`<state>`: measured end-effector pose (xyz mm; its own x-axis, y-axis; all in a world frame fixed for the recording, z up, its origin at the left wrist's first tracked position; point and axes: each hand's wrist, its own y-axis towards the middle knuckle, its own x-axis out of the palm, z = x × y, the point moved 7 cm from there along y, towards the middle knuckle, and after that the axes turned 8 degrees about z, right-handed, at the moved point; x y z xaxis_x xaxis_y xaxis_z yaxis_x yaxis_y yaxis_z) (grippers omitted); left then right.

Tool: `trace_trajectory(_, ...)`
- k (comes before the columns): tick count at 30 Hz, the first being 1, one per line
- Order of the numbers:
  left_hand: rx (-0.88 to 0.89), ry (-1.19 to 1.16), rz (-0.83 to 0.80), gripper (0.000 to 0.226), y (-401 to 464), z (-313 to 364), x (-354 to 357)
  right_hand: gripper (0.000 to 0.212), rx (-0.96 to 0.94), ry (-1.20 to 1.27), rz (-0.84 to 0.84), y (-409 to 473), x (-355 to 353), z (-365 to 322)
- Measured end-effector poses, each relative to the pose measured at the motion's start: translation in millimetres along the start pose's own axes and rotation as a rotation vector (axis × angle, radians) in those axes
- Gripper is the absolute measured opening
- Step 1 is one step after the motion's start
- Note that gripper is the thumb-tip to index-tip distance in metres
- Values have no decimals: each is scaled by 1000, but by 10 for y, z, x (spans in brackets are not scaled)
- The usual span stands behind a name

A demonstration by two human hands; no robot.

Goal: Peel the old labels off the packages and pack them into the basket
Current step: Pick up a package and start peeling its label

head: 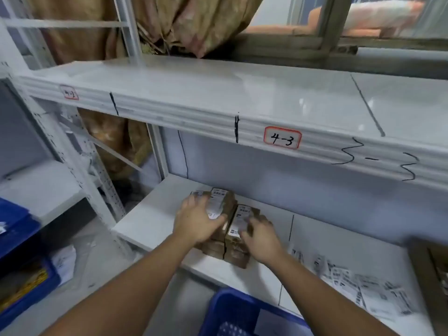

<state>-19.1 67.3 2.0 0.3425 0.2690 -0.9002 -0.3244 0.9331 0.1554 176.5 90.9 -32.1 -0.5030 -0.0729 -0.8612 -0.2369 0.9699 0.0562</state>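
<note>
White metal shelf (155,221) w/ red-edged tag "4-3" (282,138) on the upper lip; curtain (150,23) & window behind. Brown packages (225,248) stacked mid-shelf, white labels on top. Loose peeled labels (358,287) lie to the rt; blue basket (232,311) below, near edge. Left hand (196,221) rests fingers spread on the left stack; right hand (259,236) curls over the right stack's top package.

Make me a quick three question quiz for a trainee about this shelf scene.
1. True or false: both hands rest on the brown packages.
2. Where do the loose peeled labels lie: A) on the shelf right of the packages, B) in the blue basket, C) on the floor?
3. What does the red-bordered tag read?

Key: 1 true, left hand and right hand; 2 A; 3 4-3.
</note>
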Motion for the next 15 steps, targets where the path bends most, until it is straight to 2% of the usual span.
trace_trajectory(3, -27, 60, -65, 105, 218, -21, 256, 69, 125, -73, 58, 288, 288, 135)
trace_trajectory(7, -26, 100, -137, 108, 350, -115, 599, 89, 289, -9, -73, 437, 734, 346)
trace_trajectory(12, -6, 117, -172, 88, 310, -248, 818, 116, 293, 110, -16, 413, 921, 409)
trace_trajectory(15, -7, 110, -128, 83, 288, -274, 810, 118, 292, 170, 48, 383, 933, 418)
